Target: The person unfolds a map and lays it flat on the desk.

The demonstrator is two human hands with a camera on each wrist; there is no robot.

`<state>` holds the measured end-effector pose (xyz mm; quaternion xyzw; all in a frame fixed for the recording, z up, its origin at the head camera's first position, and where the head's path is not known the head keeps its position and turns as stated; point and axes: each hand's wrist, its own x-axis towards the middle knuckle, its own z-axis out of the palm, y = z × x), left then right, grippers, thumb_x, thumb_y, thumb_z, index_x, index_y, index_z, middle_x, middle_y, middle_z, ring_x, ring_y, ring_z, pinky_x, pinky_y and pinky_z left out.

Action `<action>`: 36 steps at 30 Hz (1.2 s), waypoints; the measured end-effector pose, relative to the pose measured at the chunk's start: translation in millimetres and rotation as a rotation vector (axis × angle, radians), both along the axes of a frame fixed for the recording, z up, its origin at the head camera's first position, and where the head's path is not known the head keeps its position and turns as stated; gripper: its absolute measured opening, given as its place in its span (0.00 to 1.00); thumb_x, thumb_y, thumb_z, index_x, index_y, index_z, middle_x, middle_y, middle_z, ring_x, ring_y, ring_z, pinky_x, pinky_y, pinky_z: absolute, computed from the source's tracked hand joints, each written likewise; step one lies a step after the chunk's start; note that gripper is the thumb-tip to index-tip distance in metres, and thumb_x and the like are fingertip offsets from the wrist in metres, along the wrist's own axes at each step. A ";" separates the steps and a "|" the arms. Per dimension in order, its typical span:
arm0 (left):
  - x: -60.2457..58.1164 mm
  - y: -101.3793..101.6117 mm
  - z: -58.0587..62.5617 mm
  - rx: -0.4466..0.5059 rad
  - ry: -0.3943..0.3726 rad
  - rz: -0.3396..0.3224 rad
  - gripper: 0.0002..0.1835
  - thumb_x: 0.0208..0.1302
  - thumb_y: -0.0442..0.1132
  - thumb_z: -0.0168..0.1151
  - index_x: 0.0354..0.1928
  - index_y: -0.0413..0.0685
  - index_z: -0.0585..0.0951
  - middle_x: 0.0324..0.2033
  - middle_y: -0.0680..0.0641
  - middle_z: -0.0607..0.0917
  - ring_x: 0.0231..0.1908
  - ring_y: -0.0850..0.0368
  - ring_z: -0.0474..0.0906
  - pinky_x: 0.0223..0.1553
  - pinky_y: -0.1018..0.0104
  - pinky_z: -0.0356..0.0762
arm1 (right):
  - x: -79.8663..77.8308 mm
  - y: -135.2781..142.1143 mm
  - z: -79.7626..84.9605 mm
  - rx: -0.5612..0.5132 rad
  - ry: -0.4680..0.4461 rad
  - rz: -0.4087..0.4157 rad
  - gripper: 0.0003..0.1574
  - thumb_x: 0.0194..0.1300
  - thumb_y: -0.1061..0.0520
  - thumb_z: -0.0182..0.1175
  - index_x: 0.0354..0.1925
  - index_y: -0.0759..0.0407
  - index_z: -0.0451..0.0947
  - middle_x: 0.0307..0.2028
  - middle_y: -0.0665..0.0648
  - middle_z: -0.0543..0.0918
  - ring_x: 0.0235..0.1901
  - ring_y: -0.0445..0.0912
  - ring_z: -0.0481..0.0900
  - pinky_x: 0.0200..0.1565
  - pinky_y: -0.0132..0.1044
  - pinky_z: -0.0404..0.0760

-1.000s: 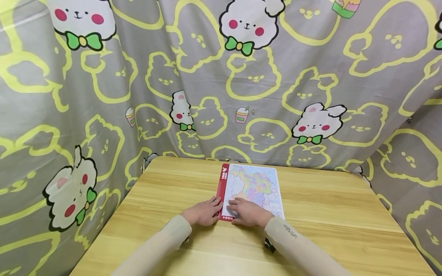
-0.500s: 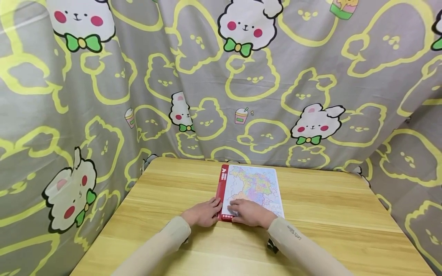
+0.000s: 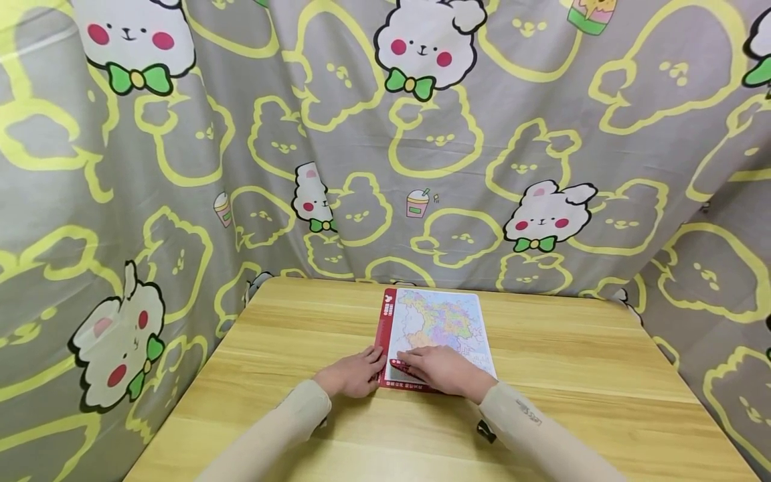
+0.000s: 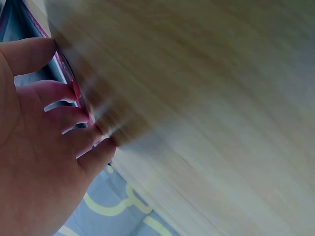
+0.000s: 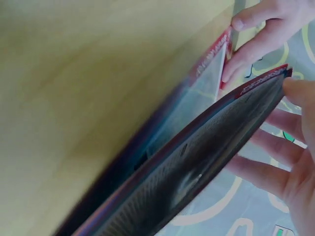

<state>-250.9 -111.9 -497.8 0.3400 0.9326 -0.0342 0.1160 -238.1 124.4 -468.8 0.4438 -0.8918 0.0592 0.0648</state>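
A thin board printed with a coloured map (image 3: 446, 318) and a red left strip lies on the wooden table. My left hand (image 3: 355, 375) touches its left edge; the left wrist view shows those fingers nearly straight, with their tips at the red edge (image 4: 74, 83). At the front, my right hand (image 3: 448, 371) pinches the near-left corner of the upper sheet and tilts it up. The right wrist view shows the dark underside (image 5: 197, 157) of this raised sheet. Beneath it lies a lower layer (image 5: 209, 86) with a red border, and a gap stands between them.
The wooden table (image 3: 289, 321) extends on both sides of the board. A grey curtain (image 3: 343, 147) with yellow outlines and white rabbits hangs behind the table and along its sides.
My right hand has lifted the near-left corner of the map sheet, baring the red-bordered layer beneath at the front. The left hand has stayed at the left edge.
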 end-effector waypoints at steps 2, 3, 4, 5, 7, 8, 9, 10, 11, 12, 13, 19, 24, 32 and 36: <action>0.0 0.2 -0.9 0.002 0.000 -0.001 0.31 0.70 0.50 0.47 0.71 0.44 0.61 0.70 0.42 0.58 0.70 0.46 0.51 0.66 0.62 0.54 | 1.3 2.2 3.6 0.019 0.026 0.000 0.23 0.72 0.53 0.50 0.63 0.52 0.71 0.54 0.53 0.80 0.49 0.48 0.80 0.47 0.43 0.79; 0.0 0.2 -1.1 0.004 0.000 -0.002 0.31 0.70 0.50 0.47 0.71 0.44 0.61 0.70 0.42 0.58 0.69 0.46 0.51 0.66 0.62 0.54 | 2.3 3.3 6.0 0.031 0.037 0.003 0.23 0.72 0.54 0.50 0.64 0.52 0.71 0.54 0.54 0.80 0.49 0.48 0.80 0.47 0.43 0.79; 0.0 0.3 -1.3 0.010 0.000 -0.001 0.31 0.70 0.49 0.47 0.70 0.44 0.61 0.70 0.42 0.59 0.69 0.45 0.51 0.66 0.61 0.54 | 3.1 4.3 8.2 0.047 0.042 0.004 0.23 0.72 0.55 0.49 0.64 0.51 0.70 0.55 0.53 0.79 0.50 0.48 0.79 0.47 0.42 0.78; 0.1 0.4 -1.3 0.014 0.000 -0.001 0.31 0.70 0.49 0.48 0.70 0.44 0.62 0.70 0.42 0.59 0.69 0.45 0.52 0.66 0.61 0.55 | 3.9 5.4 10.2 0.062 0.049 0.005 0.24 0.72 0.56 0.49 0.65 0.51 0.70 0.56 0.53 0.78 0.51 0.48 0.79 0.48 0.42 0.78; 0.5 0.9 -1.9 0.023 0.001 0.003 0.31 0.70 0.49 0.48 0.70 0.44 0.62 0.70 0.41 0.59 0.69 0.45 0.52 0.66 0.61 0.55 | 5.7 7.2 14.5 0.084 0.064 0.011 0.24 0.72 0.58 0.49 0.65 0.50 0.69 0.56 0.53 0.78 0.52 0.48 0.78 0.49 0.42 0.77; 0.8 1.4 -2.3 0.029 0.002 0.007 0.31 0.70 0.49 0.48 0.70 0.44 0.62 0.69 0.41 0.60 0.69 0.45 0.52 0.66 0.61 0.55 | 6.5 8.0 16.4 0.091 0.076 0.015 0.24 0.72 0.58 0.48 0.65 0.50 0.69 0.56 0.53 0.78 0.52 0.48 0.78 0.49 0.42 0.77; 0.9 1.9 -2.8 0.034 0.005 0.010 0.31 0.70 0.49 0.48 0.70 0.44 0.62 0.69 0.41 0.60 0.69 0.45 0.52 0.66 0.61 0.55 | 7.3 8.8 18.1 0.097 0.089 0.017 0.24 0.72 0.59 0.48 0.65 0.50 0.69 0.56 0.53 0.78 0.52 0.47 0.78 0.49 0.42 0.77; 1.2 2.5 -3.3 0.038 0.011 0.012 0.30 0.69 0.49 0.48 0.70 0.43 0.63 0.69 0.41 0.60 0.69 0.45 0.53 0.65 0.60 0.55 | 8.0 9.6 19.3 0.100 0.104 0.018 0.24 0.72 0.59 0.48 0.64 0.50 0.69 0.56 0.53 0.78 0.52 0.47 0.78 0.48 0.43 0.78; 1.4 3.3 -4.2 0.038 0.018 0.013 0.31 0.70 0.50 0.48 0.70 0.43 0.63 0.69 0.41 0.60 0.69 0.44 0.53 0.66 0.60 0.55 | 8.7 10.4 20.5 0.103 0.127 0.020 0.24 0.72 0.59 0.48 0.64 0.50 0.69 0.55 0.53 0.78 0.51 0.47 0.78 0.46 0.43 0.79; 1.8 4.3 -4.8 0.038 0.027 0.014 0.31 0.70 0.50 0.48 0.69 0.42 0.63 0.69 0.40 0.61 0.69 0.44 0.53 0.65 0.60 0.55 | 9.5 11.3 21.6 0.107 0.154 0.024 0.23 0.72 0.59 0.49 0.63 0.51 0.70 0.54 0.53 0.79 0.50 0.47 0.79 0.43 0.43 0.80; 2.1 5.2 -5.2 0.039 0.038 0.014 0.31 0.70 0.51 0.48 0.69 0.42 0.63 0.68 0.39 0.61 0.68 0.44 0.54 0.65 0.59 0.56 | 9.8 12.1 22.1 0.112 0.185 0.028 0.23 0.71 0.59 0.49 0.63 0.51 0.70 0.53 0.53 0.79 0.48 0.47 0.79 0.41 0.43 0.80; 4.9 11.6 -5.1 0.038 0.092 0.032 0.32 0.69 0.53 0.50 0.68 0.42 0.64 0.67 0.37 0.64 0.66 0.41 0.58 0.64 0.57 0.59 | 12.4 16.9 27.1 0.142 0.341 0.050 0.24 0.70 0.61 0.50 0.63 0.52 0.70 0.47 0.51 0.78 0.42 0.45 0.80 0.30 0.40 0.80; 7.3 17.9 -4.1 0.009 0.113 0.053 0.32 0.68 0.56 0.51 0.67 0.45 0.66 0.65 0.36 0.66 0.65 0.39 0.61 0.61 0.54 0.64 | 15.3 21.2 31.3 0.138 0.369 0.058 0.25 0.68 0.63 0.52 0.62 0.53 0.69 0.44 0.51 0.78 0.38 0.44 0.80 0.25 0.38 0.78; 9.5 21.7 -1.8 -0.002 0.117 0.076 0.33 0.67 0.59 0.50 0.67 0.45 0.68 0.65 0.34 0.66 0.64 0.38 0.61 0.60 0.54 0.66 | 20.7 35.3 42.3 0.137 0.414 0.041 0.30 0.63 0.65 0.59 0.63 0.51 0.70 0.49 0.55 0.79 0.43 0.48 0.81 0.26 0.39 0.80; 10.0 20.6 0.3 0.002 0.101 0.083 0.33 0.68 0.59 0.50 0.67 0.44 0.68 0.65 0.34 0.65 0.65 0.38 0.60 0.60 0.53 0.65 | 23.6 45.3 50.4 0.124 0.422 0.016 0.33 0.61 0.67 0.60 0.63 0.50 0.71 0.51 0.56 0.80 0.46 0.49 0.81 0.26 0.41 0.81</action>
